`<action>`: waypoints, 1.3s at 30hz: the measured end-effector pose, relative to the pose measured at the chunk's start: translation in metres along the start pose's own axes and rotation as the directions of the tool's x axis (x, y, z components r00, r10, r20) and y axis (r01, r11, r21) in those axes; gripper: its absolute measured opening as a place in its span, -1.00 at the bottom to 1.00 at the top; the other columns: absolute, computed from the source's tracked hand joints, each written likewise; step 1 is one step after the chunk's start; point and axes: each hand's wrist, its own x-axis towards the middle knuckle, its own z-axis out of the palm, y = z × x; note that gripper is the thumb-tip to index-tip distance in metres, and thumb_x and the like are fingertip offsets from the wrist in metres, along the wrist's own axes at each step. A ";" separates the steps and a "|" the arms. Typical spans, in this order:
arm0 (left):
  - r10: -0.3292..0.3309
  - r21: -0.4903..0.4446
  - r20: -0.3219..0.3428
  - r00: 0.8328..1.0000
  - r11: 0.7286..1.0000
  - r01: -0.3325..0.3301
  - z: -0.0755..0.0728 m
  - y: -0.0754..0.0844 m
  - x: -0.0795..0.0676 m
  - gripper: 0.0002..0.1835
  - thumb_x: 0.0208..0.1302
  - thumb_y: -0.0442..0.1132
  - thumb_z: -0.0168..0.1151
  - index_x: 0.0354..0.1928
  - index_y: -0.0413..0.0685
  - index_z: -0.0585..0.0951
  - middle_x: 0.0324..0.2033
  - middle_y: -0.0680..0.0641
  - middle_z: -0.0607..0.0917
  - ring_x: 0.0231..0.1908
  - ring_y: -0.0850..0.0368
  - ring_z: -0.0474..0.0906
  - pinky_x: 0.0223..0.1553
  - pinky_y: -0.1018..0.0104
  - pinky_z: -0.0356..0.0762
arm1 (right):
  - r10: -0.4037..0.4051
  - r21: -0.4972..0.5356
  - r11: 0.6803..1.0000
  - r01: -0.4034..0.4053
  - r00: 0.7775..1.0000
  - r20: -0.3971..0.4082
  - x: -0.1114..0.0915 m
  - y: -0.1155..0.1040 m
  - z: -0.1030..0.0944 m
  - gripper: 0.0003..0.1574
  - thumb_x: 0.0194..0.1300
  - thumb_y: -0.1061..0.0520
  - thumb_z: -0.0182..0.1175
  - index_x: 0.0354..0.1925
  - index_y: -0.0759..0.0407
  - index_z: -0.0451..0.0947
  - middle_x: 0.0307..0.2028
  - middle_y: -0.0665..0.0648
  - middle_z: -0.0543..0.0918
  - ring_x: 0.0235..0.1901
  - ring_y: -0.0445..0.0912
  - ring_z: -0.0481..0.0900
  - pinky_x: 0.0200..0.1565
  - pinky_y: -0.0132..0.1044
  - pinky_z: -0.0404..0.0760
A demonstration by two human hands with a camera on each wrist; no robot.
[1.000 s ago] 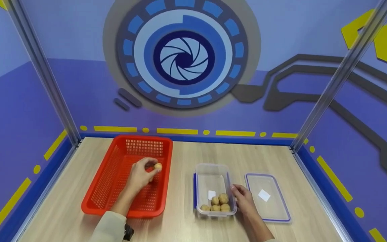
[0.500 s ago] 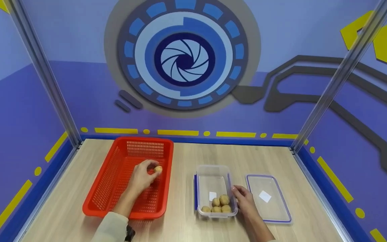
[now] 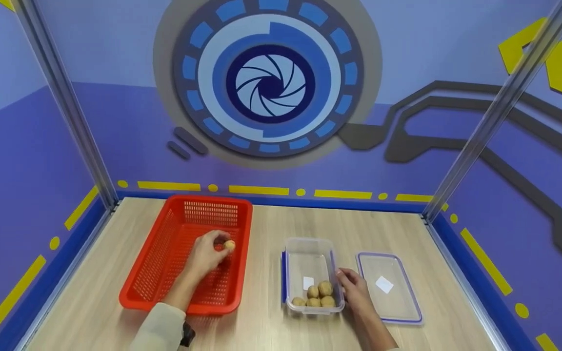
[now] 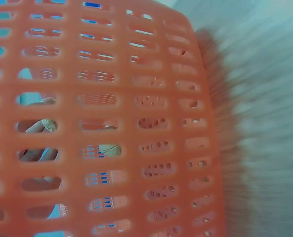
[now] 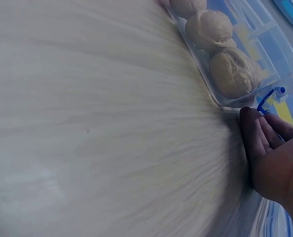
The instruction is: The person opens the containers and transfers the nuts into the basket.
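My left hand (image 3: 206, 254) is inside the red basket (image 3: 246, 253) and pinches a walnut (image 3: 230, 244) between thumb and fingers. Through the basket's slots, the left wrist view shows parts of that hand and a second walnut-like piece (image 4: 109, 149); whether it lies on the basket floor I cannot tell. My right hand (image 3: 356, 291) holds the right side of the clear food container (image 3: 309, 263), thumb near its rim and fingers against the outer wall. Several walnuts (image 3: 325, 288) are gathered at the container's near end, also seen as wrinkled walnuts (image 5: 232, 74) in the right wrist view.
The container's lid (image 3: 398, 302), edged in blue-purple with a white label, lies flat to the right. A blue latch flap (image 3: 284, 278) hangs on the container's left side. Printed panels and metal posts (image 3: 471, 156) enclose the wooden table (image 3: 264, 273).
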 end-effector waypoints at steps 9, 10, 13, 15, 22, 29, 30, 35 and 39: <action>-0.028 0.015 0.028 0.999 1.000 0.027 -0.001 -0.002 -0.003 -0.64 0.34 -0.31 0.49 0.15 -0.11 0.70 0.05 -0.06 0.74 0.07 -0.03 0.65 0.24 -0.15 0.59 | -0.010 -0.021 1.000 0.010 1.000 -0.001 -0.001 0.000 0.001 -0.43 0.62 -0.02 0.18 0.25 0.45 0.52 0.08 0.32 0.62 0.01 -0.02 0.53 -0.08 -0.26 0.59; -0.027 0.019 0.029 0.999 0.999 0.026 -0.001 -0.002 -0.002 -0.64 0.35 -0.30 0.49 0.15 -0.10 0.70 0.05 -0.06 0.74 0.06 -0.04 0.65 0.23 -0.15 0.60 | -0.011 -0.024 1.000 0.011 1.000 -0.002 -0.001 0.000 0.001 -0.43 0.62 -0.02 0.18 0.25 0.45 0.51 0.08 0.33 0.62 0.01 -0.01 0.52 -0.08 -0.26 0.59; -0.024 0.026 0.030 0.999 0.999 0.023 -0.001 -0.001 -0.001 -0.65 0.34 -0.29 0.50 0.14 -0.11 0.71 0.03 -0.06 0.75 0.06 -0.04 0.65 0.22 -0.13 0.60 | -0.007 -0.018 1.000 0.007 1.000 0.003 -0.001 0.000 0.000 -0.41 0.62 -0.04 0.17 0.26 0.45 0.51 0.09 0.34 0.61 0.03 0.00 0.52 -0.08 -0.25 0.60; -0.029 0.024 0.029 0.999 0.999 0.028 -0.002 -0.002 -0.001 -0.65 0.34 -0.29 0.50 0.14 -0.12 0.71 0.03 -0.07 0.75 0.07 -0.05 0.66 0.22 -0.11 0.61 | -0.006 -0.021 1.000 0.007 1.000 0.010 -0.001 0.000 0.000 -0.40 0.62 -0.05 0.17 0.27 0.45 0.50 0.09 0.35 0.61 0.04 0.01 0.52 -0.07 -0.25 0.61; -0.039 0.002 0.005 0.999 0.999 0.039 -0.001 -0.002 0.000 -0.57 0.32 -0.23 0.52 0.19 -0.12 0.68 0.06 -0.09 0.74 0.09 -0.05 0.65 0.23 -0.11 0.60 | -0.011 -0.020 1.000 0.011 1.000 0.013 -0.001 0.000 0.000 -0.39 0.61 -0.06 0.19 0.25 0.46 0.51 0.08 0.34 0.62 0.04 0.02 0.54 -0.05 -0.25 0.62; 0.018 -0.009 -0.047 0.999 1.000 -0.018 -0.009 0.006 0.000 -0.48 0.31 -0.16 0.54 0.25 -0.17 0.66 0.14 -0.14 0.72 0.16 -0.10 0.63 0.29 -0.12 0.55 | 0.011 -0.017 1.000 -0.010 1.000 0.018 -0.002 -0.001 0.002 -0.39 0.61 -0.08 0.18 0.27 0.42 0.52 0.13 0.33 0.61 0.12 0.08 0.53 0.02 -0.20 0.61; 0.026 -0.008 -0.050 0.998 1.000 -0.027 -0.009 0.009 0.000 -0.48 0.31 -0.17 0.54 0.25 -0.18 0.65 0.14 -0.15 0.72 0.16 -0.10 0.64 0.29 -0.11 0.56 | 0.012 -0.021 1.000 -0.012 1.000 0.019 -0.002 -0.001 0.002 -0.38 0.62 -0.09 0.18 0.27 0.42 0.52 0.14 0.32 0.60 0.13 0.08 0.52 0.03 -0.19 0.60; 0.061 0.004 -0.063 0.996 0.998 -0.061 -0.007 0.023 -0.001 -0.48 0.30 -0.16 0.55 0.24 -0.19 0.66 0.13 -0.13 0.73 0.16 -0.07 0.64 0.28 -0.07 0.57 | 0.012 -0.014 1.000 -0.011 0.999 0.036 -0.001 -0.003 -0.002 -0.39 0.61 -0.07 0.19 0.27 0.44 0.51 0.11 0.30 0.62 0.07 0.04 0.56 -0.01 -0.22 0.64; 0.122 0.000 -0.062 0.991 0.992 -0.123 -0.003 0.045 -0.003 -0.48 0.29 -0.15 0.56 0.23 -0.16 0.67 0.11 -0.12 0.73 0.16 -0.07 0.65 0.26 -0.03 0.59 | 0.015 -0.016 1.000 -0.014 0.998 0.053 0.002 -0.006 -0.004 -0.40 0.60 -0.03 0.20 0.27 0.46 0.50 0.12 0.33 0.62 0.06 0.07 0.58 -0.06 -0.22 0.67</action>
